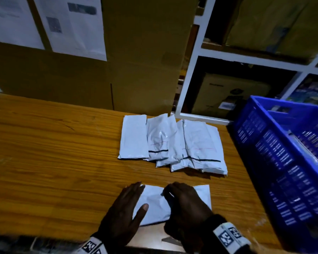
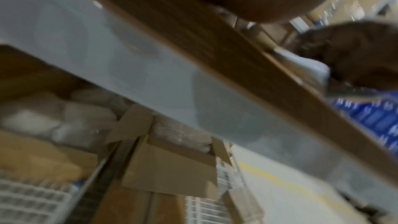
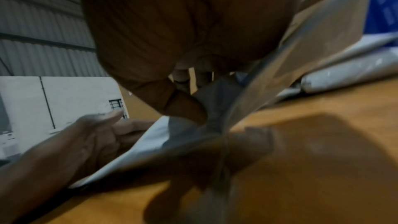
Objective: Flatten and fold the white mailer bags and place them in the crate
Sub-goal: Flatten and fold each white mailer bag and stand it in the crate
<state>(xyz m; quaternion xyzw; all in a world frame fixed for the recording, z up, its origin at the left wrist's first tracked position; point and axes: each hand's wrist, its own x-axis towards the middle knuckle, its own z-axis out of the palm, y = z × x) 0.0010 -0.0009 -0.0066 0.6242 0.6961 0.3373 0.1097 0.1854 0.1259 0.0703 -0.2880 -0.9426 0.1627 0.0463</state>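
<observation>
Surface: wooden table [image 1: 53, 153], cardboard boxes [image 1: 140, 52] behind, white shelving [image 1: 191, 70] at back right
Bag: white mailer [image 1: 154, 204] flat at near edge, under both hands
Left hand [image 1: 125, 213]: fingers straight, pressing bag's left part
Right hand [image 1: 185, 202]: fingers curled, pinching a fold of bag
Pile [image 1: 173, 143]: folded mailers overlapping, mid-table
Crate [image 1: 286, 153]: blue, at right, apart from bag

White mailer bags [image 1: 170, 143], blue crate [image 1: 283, 153], wood-grain brown table [image 1: 53, 153]
</observation>
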